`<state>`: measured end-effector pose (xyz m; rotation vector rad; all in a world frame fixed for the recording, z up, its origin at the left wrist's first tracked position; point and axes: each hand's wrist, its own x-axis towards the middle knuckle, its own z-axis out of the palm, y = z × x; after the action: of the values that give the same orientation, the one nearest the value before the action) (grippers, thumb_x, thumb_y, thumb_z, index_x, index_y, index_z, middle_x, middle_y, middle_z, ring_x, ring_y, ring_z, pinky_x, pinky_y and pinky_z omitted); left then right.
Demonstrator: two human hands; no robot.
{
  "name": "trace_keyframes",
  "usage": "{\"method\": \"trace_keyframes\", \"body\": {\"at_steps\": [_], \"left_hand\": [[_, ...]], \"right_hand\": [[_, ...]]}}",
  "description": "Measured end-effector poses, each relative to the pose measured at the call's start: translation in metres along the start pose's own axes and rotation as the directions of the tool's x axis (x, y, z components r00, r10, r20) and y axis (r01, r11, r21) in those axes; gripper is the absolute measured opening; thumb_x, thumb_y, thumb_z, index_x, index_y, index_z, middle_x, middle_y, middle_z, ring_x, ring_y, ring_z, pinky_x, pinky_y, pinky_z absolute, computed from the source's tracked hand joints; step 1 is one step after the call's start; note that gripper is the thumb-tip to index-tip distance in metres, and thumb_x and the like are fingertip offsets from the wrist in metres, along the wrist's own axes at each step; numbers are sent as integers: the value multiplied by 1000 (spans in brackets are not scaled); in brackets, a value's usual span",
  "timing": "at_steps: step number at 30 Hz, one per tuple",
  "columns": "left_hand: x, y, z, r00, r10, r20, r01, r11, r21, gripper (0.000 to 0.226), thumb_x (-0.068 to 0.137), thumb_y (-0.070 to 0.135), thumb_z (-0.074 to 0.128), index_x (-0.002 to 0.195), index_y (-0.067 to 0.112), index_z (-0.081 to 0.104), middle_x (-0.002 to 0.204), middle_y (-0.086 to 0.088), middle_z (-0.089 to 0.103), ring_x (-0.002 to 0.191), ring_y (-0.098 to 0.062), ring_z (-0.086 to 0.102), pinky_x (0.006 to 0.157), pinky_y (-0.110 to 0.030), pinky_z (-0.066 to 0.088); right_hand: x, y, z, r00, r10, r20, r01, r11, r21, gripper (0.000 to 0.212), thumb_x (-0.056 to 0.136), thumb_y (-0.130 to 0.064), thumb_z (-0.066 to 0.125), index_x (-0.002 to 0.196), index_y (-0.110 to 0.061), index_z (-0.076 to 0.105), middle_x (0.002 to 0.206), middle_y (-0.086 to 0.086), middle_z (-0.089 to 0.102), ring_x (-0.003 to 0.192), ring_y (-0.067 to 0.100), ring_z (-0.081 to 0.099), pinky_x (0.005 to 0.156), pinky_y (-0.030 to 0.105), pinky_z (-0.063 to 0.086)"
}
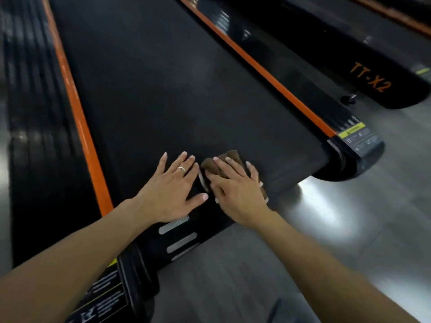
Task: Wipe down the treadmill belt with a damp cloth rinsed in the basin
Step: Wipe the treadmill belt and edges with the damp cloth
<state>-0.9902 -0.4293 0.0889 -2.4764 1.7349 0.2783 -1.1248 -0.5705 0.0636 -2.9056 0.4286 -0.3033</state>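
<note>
- The right hand (235, 185) lies palm down on a brown cloth (229, 159), its grip spread flat with the fingers fanned toward 12 o'clock, pressing the cloth rather than pinching it.
- The left hand (171, 186) rests palm down just beside it at 9 o'clock, grip likewise spread, bare on the belt; a ring (182, 169) sits on one finger, and the thumb tip reaches close to the cloth's near edge.
- The cloth is bunched and folded under the right palm, brown with a paler edge showing at 7 and at 4 o'clock; whether it is damp cannot be told.
- It sits on the treadmill belt (151, 78), near the belt's rear end and toward the 5 o'clock corner.
- The belt is matte black, faintly hazy in the middle, running away toward 12 o'clock.
- Orange trim strips (77, 106) line both long edges, with black side rails outside them.
- A yellow warning label (352, 129) marks the rail end at 3 o'clock.
- A second machine lettered TT-X2 (370, 76) stands at 2 o'clock on the glossy grey floor (349, 217).
</note>
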Motion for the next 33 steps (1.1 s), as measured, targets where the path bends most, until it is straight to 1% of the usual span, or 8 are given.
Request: {"method": "trace_keyframes", "body": {"at_steps": [2,5,9,15,21,24,28,33], "left_hand": [[7,4,-1,1000,-22,3,22,1000,-12,97,80,71,0,155,10,11,164,-8,4,150,-20,-11,120,-51,-6],[13,10,-1,997,-41,58,42,999,-17,94,84,72,7,155,10,7,164,-8,1,150,-20,-11,119,-52,-8],[11,15,0,993,-64,101,64,998,5,90,90,71,20,155,11,5,163,-9,-2,150,-21,-12,119,-54,-9],[-2,20,1,995,-58,84,58,998,9,109,69,79,0,155,12,10,163,-10,1,150,-21,-11,119,-51,-8],[13,43,-9,996,-78,48,80,996,-47,91,87,73,14,156,13,8,164,-7,-2,150,-21,-10,120,-51,-5],[26,58,-11,997,-74,36,77,995,-67,83,94,64,29,156,13,7,164,-6,-2,150,-20,-10,121,-50,-5],[44,59,-16,994,-93,63,97,993,-72,90,91,68,35,156,14,3,164,-3,-7,149,-19,-14,120,-50,-5],[67,75,-16,992,-56,115,69,991,-116,103,85,72,45,155,17,-6,163,0,-14,148,-19,-19,120,-51,-9]], "right_hand": [[-14,49,3,999,28,-26,-28,999,-21,41,86,-28,53,126,-31,59,153,-2,38,142,25,31,111,63,10],[-24,142,-16,978,174,-111,-172,985,27,33,83,-14,57,114,-12,65,136,19,53,125,42,49,102,72,27],[-4,134,-51,909,384,-161,-353,916,189,35,86,2,55,121,-5,61,120,16,59,105,30,62,81,36,49],[-38,18,5,980,-198,16,194,969,151,45,77,-7,63,122,-14,63,141,16,48,133,36,41,113,50,24],[-34,175,-46,925,377,-44,-376,926,23,49,86,2,51,133,-13,56,142,15,46,132,34,40,109,40,34],[-11,137,-42,971,241,-14,-236,960,154,45,86,4,50,125,-13,63,139,12,50,129,30,45,111,21,25],[-31,94,-20,983,-168,72,163,984,71,44,94,-21,43,136,-24,53,149,5,43,139,22,37,116,41,25],[-20,206,-38,995,95,-1,-95,986,-136,45,88,-22,49,132,-18,54,145,6,46,137,23,41,110,57,24]]}}
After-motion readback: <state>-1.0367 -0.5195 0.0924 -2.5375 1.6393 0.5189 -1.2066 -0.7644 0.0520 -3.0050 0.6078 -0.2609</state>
